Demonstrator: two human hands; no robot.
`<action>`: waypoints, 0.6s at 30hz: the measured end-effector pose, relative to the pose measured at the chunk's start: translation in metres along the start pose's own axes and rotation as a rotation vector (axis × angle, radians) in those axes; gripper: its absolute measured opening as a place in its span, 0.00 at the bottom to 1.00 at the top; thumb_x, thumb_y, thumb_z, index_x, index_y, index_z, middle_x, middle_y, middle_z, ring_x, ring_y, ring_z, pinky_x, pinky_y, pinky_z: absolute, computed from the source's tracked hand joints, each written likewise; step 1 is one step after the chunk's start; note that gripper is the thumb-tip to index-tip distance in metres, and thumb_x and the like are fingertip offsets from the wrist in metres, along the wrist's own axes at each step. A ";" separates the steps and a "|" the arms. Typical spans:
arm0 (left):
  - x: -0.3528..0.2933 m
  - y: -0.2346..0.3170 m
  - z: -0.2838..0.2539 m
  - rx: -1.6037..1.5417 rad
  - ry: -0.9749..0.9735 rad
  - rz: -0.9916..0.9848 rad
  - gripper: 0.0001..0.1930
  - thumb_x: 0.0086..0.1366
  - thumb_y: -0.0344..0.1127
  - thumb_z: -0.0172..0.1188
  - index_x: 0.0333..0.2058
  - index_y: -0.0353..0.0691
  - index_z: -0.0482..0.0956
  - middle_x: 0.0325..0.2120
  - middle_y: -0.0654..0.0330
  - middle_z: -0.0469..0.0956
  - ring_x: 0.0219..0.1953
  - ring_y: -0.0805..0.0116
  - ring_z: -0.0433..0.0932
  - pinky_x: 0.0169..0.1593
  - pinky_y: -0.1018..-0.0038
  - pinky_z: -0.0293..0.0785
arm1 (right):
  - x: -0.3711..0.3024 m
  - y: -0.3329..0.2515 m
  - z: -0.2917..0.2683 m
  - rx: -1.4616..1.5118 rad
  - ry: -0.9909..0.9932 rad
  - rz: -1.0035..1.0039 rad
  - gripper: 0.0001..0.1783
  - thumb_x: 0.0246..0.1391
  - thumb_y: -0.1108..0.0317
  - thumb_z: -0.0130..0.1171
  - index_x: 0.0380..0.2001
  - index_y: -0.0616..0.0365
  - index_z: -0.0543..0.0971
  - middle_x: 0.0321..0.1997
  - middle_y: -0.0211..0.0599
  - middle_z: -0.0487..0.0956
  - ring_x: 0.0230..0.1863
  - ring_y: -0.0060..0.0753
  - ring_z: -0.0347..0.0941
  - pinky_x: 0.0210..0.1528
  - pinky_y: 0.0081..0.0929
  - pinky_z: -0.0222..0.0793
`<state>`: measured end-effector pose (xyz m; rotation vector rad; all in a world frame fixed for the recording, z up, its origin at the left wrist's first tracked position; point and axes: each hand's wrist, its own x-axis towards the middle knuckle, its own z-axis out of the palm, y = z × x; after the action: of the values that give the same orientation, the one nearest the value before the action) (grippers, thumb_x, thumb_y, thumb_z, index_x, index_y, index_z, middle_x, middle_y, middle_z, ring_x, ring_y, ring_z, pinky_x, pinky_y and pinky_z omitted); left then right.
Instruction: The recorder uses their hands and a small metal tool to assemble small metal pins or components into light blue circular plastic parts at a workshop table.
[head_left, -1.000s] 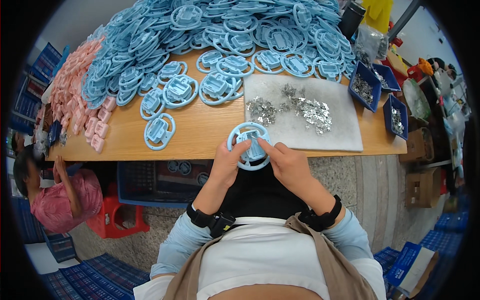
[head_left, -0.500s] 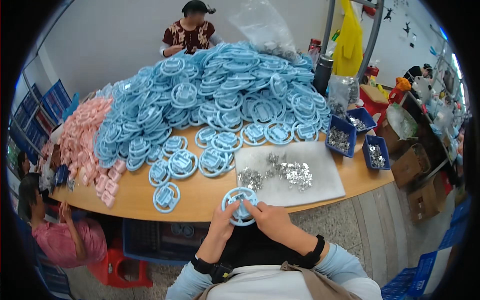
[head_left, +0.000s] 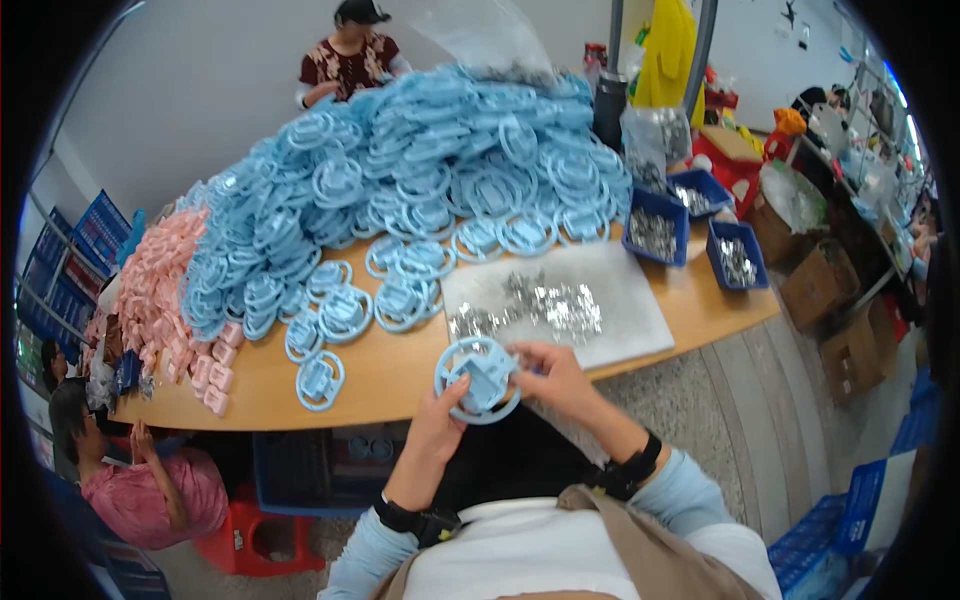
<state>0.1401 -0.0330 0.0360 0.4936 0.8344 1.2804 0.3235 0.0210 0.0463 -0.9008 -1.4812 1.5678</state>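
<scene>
In front of me, just off the table's near edge, my left hand [head_left: 436,423] grips a round blue plastic part [head_left: 484,372] by its lower left, thumb over the rim. This part is a ring with a box-shaped recess in its middle. At the ring's right edge, my right hand [head_left: 556,380] has thumb and fingers closed on the rim; whether a small piece is also between them is hidden. Just beyond both hands, small shiny metal pieces [head_left: 568,312] lie loose on a white foam sheet [head_left: 640,310]. Several matching blue parts [head_left: 319,380] lie to the left.
A large heap of blue parts [head_left: 440,130] covers the table's [head_left: 385,405] far side, with pink plastic pieces [head_left: 160,270] at left. Blue bins [head_left: 655,228] of metal pieces stand at right. One person [head_left: 345,60] is behind the heap, another [head_left: 155,490] sits at left.
My right hand has moved from the middle of the blue part to its right edge. The part has turned so its recess shows. The whole view has shifted slightly.
</scene>
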 end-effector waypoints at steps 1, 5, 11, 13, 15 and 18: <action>-0.001 -0.002 -0.008 0.108 -0.056 -0.029 0.18 0.57 0.36 0.59 0.46 0.38 0.69 0.38 0.61 0.75 0.40 0.70 0.75 0.44 0.74 0.72 | 0.001 -0.002 -0.005 -0.019 -0.011 -0.034 0.18 0.45 0.75 0.56 0.43 0.66 0.75 0.26 0.24 0.75 0.24 0.09 0.64 0.25 0.11 0.61; -0.013 0.015 -0.005 0.416 -0.276 -0.182 0.22 0.56 0.40 0.61 0.47 0.36 0.70 0.36 0.62 0.75 0.39 0.75 0.73 0.42 0.79 0.69 | -0.003 -0.013 -0.020 -0.179 -0.253 -0.015 0.17 0.42 0.76 0.53 0.40 0.65 0.77 0.26 0.26 0.76 0.24 0.11 0.64 0.26 0.12 0.61; -0.007 0.014 0.001 0.496 -0.293 -0.244 0.24 0.57 0.43 0.59 0.48 0.34 0.68 0.38 0.60 0.74 0.39 0.74 0.73 0.40 0.77 0.71 | -0.001 -0.016 -0.016 -0.225 -0.104 -0.127 0.12 0.42 0.75 0.55 0.33 0.63 0.79 0.26 0.27 0.77 0.26 0.13 0.66 0.27 0.15 0.62; -0.008 0.010 -0.005 0.409 -0.172 -0.189 0.24 0.59 0.46 0.56 0.48 0.35 0.68 0.38 0.59 0.75 0.37 0.72 0.75 0.37 0.75 0.73 | 0.013 -0.006 -0.036 -0.365 0.093 -0.198 0.09 0.42 0.75 0.57 0.30 0.62 0.79 0.25 0.29 0.76 0.26 0.17 0.67 0.26 0.18 0.63; -0.006 0.001 -0.014 0.346 -0.068 -0.067 0.24 0.61 0.50 0.51 0.48 0.37 0.67 0.38 0.56 0.75 0.36 0.65 0.78 0.34 0.73 0.75 | 0.022 0.004 -0.061 -0.601 0.225 -0.230 0.07 0.41 0.74 0.57 0.28 0.61 0.79 0.24 0.34 0.76 0.26 0.26 0.69 0.27 0.23 0.64; -0.011 0.001 -0.017 0.068 0.033 -0.057 0.23 0.63 0.48 0.50 0.50 0.39 0.65 0.39 0.55 0.76 0.37 0.61 0.78 0.34 0.72 0.75 | 0.030 0.010 -0.077 -0.810 0.222 -0.244 0.07 0.40 0.72 0.57 0.27 0.60 0.79 0.25 0.40 0.75 0.27 0.37 0.71 0.29 0.29 0.66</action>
<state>0.1256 -0.0459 0.0287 0.5008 0.9163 1.2140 0.3781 0.0815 0.0317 -1.2230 -1.9938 0.6366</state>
